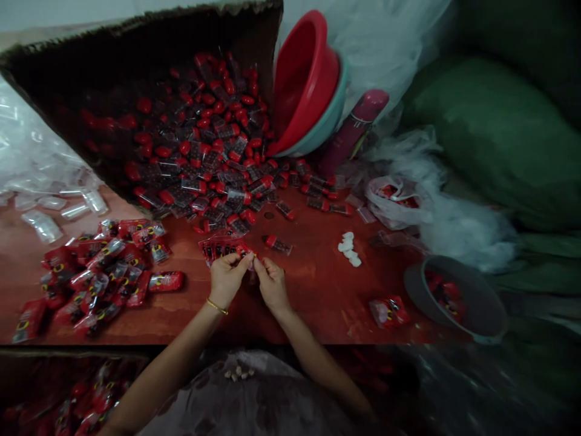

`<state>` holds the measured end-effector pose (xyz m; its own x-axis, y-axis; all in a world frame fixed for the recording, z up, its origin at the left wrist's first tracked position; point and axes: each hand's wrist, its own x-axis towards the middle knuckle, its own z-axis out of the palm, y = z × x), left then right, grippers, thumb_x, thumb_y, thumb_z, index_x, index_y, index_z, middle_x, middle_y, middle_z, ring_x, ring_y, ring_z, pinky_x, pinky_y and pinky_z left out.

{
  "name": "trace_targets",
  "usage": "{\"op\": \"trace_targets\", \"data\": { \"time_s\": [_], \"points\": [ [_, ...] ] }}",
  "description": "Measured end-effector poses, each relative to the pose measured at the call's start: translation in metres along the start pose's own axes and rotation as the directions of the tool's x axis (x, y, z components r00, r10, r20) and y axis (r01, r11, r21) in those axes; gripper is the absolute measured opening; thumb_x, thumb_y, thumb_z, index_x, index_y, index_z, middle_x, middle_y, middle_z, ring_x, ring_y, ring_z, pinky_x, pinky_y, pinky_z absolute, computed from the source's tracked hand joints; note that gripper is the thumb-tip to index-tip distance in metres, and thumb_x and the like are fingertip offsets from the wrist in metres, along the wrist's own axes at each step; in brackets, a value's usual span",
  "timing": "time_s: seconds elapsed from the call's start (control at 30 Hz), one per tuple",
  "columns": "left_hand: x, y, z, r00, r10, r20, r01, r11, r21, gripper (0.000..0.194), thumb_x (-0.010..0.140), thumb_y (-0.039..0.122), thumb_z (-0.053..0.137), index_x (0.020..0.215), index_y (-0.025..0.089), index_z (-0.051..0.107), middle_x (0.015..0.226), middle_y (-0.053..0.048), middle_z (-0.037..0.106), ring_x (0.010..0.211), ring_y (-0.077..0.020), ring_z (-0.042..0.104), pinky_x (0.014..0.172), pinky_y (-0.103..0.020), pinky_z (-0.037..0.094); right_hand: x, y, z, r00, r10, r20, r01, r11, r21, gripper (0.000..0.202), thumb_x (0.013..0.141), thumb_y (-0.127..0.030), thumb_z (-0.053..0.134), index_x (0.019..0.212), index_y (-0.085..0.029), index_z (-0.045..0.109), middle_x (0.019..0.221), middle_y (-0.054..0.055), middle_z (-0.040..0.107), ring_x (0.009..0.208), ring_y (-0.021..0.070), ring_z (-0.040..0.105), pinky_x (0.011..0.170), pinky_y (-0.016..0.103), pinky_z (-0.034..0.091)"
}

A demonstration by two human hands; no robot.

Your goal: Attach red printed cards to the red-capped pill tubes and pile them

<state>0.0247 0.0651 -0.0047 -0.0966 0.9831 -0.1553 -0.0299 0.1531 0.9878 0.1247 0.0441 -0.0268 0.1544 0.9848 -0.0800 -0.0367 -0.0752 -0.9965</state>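
My left hand (227, 275) and my right hand (272, 284) meet above the near middle of the table. Thumbs and fingers on both sides are pinched together on a small red and clear plastic piece (247, 250), mostly hidden by the fingertips; its exact kind is unclear. Just beyond my left hand lie red printed packets (220, 245). One small clear bottle with a red cap (278, 244) rests on its side past my right hand. Many similar bottles spill out of a tipped cardboard box (136, 36) at the back.
Filled red packets (97, 278) are heaped at left, near clear empty bottles (43, 225). Red (313, 72) and light-blue basins (342, 79) lean beside a dark pink flask (349, 130). White pieces (348, 249), a packet (389, 312) and a grey bowl (481, 309) are at right.
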Motion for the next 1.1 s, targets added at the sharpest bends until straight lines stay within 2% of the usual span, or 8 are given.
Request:
{"op": "trace_targets", "data": {
  "time_s": [0.17, 0.3, 0.43, 0.5, 0.57, 0.7, 0.93, 1.1],
  "points": [
    [-0.004, -0.002, 0.003, 0.998, -0.051, -0.037, 0.047, 0.993, -0.106, 0.029, 0.062, 0.042, 0.073, 0.055, 0.015, 0.066, 0.05, 0.003, 0.058, 0.048, -0.0078, 0.046, 0.05, -0.02, 0.038, 0.004, 0.002, -0.002, 0.995, -0.09, -0.044, 0.081, 0.983, -0.163, 0.043, 0.086, -0.053, 0.043, 0.058, -0.02, 0.048, 0.05, -0.004, 0.047, 0.048, 0.0104, 0.043, 0.048, 0.022, 0.036],
    [-0.005, 0.007, 0.003, 0.971, -0.234, 0.044, 0.235, 0.912, -0.337, 0.04, 0.048, 0.046, 0.08, 0.065, 0.013, 0.068, 0.06, 0.001, 0.064, 0.052, -0.0087, 0.053, 0.054, -0.022, 0.045, 0.005, 0.006, -0.002, 0.995, -0.091, 0.037, 0.095, 0.987, -0.127, 0.04, 0.088, -0.051, 0.041, 0.064, -0.02, 0.052, 0.055, -0.003, 0.053, 0.051, 0.0112, 0.049, 0.051, 0.023, 0.04],
    [-0.002, 0.017, -0.004, 0.944, -0.33, 0.025, 0.316, 0.874, -0.369, 0.043, 0.036, 0.043, 0.085, 0.056, 0.012, 0.062, 0.054, 0.002, 0.061, 0.05, -0.0079, 0.054, 0.055, -0.021, 0.047, 0.012, 0.0, -0.016, 0.979, -0.14, 0.151, 0.17, 0.963, -0.209, 0.039, 0.091, -0.049, 0.036, 0.075, -0.02, 0.057, 0.064, 0.0, 0.059, 0.059, 0.0135, 0.055, 0.057, 0.024, 0.045],
    [0.001, 0.02, -0.01, 0.924, -0.382, 0.008, 0.351, 0.839, -0.416, 0.044, 0.033, 0.04, 0.086, 0.055, 0.013, 0.059, 0.054, 0.003, 0.061, 0.05, -0.0078, 0.055, 0.054, -0.021, 0.047, 0.02, -0.006, -0.031, 0.952, -0.255, 0.171, 0.304, 0.866, -0.396, 0.04, 0.094, -0.044, 0.029, 0.087, -0.02, 0.06, 0.08, 0.004, 0.065, 0.076, 0.017, 0.059, 0.071, 0.028, 0.047],
    [0.004, 0.022, -0.015, 0.906, -0.423, 0.012, 0.382, 0.804, -0.456, 0.044, 0.034, 0.038, 0.087, 0.056, 0.014, 0.057, 0.053, 0.004, 0.06, 0.049, -0.0075, 0.055, 0.053, -0.021, 0.047, 0.03, -0.01, -0.048, 0.923, -0.352, 0.155, 0.362, 0.657, -0.661, 0.039, 0.093, -0.043, 0.031, 0.102, -0.017, 0.06, 0.101, 0.011, 0.065, 0.096, 0.0232, 0.055, 0.085, 0.037, 0.044],
    [0.004, 0.023, -0.019, 0.892, -0.449, 0.042, 0.414, 0.777, -0.474, 0.042, 0.041, 0.036, 0.086, 0.061, 0.015, 0.056, 0.052, 0.005, 0.059, 0.048, -0.0081, 0.056, 0.053, -0.022, 0.048, 0.044, -0.009, -0.07, 0.922, -0.368, 0.123, 0.228, 0.255, -0.94, 0.046, 0.088, -0.042, 0.043, 0.121, -0.012, 0.052, 0.126, 0.019, 0.052, 0.112, 0.0337, 0.044, 0.09, 0.051, 0.037],
    [-0.002, 0.025, -0.018, 0.876, -0.47, 0.103, 0.462, 0.761, -0.456, 0.042, 0.046, 0.037, 0.085, 0.064, 0.016, 0.054, 0.052, 0.003, 0.06, 0.049, -0.0097, 0.058, 0.053, -0.023, 0.048, 0.059, -0.013, -0.089, 0.914, -0.296, 0.279, 0.33, 0.137, -0.934, 0.056, 0.077, -0.023, 0.052, 0.132, -0.013, 0.044, 0.136, 0.013, 0.047, 0.117, 0.0313, 0.04, 0.098, 0.048, 0.03],
    [-0.002, 0.026, -0.022, 0.887, -0.454, 0.087, 0.438, 0.763, -0.475, 0.041, 0.047, 0.039, 0.084, 0.064, 0.016, 0.054, 0.051, 0.005, 0.058, 0.05, -0.01, 0.058, 0.055, -0.023, 0.048, 0.068, -0.013, -0.097, 0.885, -0.232, 0.404, 0.436, 0.104, -0.894, 0.036, 0.084, -0.019, 0.044, 0.118, -0.016, 0.056, 0.121, 0.011, 0.059, 0.104, 0.0278, 0.05, 0.095, 0.046, 0.031]
  ]
}}
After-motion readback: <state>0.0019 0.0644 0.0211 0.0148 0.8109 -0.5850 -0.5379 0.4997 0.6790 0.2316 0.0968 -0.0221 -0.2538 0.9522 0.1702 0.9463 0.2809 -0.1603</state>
